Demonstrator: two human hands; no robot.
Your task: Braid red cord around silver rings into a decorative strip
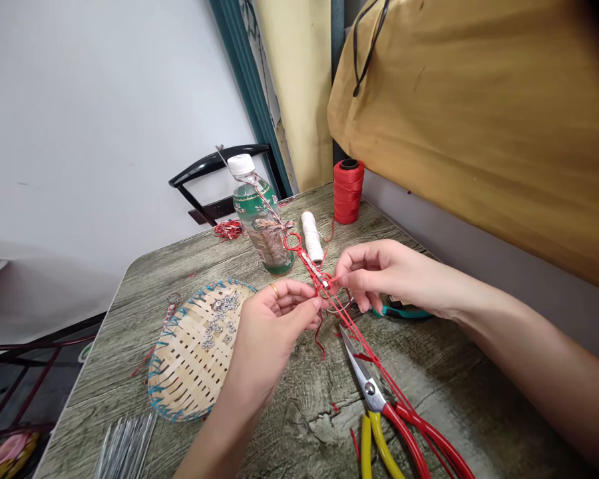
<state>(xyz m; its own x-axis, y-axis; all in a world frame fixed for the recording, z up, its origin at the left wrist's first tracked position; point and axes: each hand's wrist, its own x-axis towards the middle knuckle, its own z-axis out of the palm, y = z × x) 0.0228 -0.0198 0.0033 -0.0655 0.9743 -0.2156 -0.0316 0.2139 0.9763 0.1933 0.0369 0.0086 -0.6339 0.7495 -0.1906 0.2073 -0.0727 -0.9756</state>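
A red knotted cord with a loop at its top and silvery pieces along its middle stretches from the bottle's neck area toward me. My left hand, with a ring on one finger, pinches the cord's lower end. On the other side, my right hand pinches a red strand close to the knot. Long red strands run from there down over the scissors, which lie with red handles toward me. The bottle, with a white cap and green label, stands behind the loop; a twisted string is tied around it.
A woven bamboo tray holding small metal nuts lies at left, near a bundle of metal wires. A red thread spool and a white thread roll stand behind my hands. Yellow-handled pliers lie beside the scissors.
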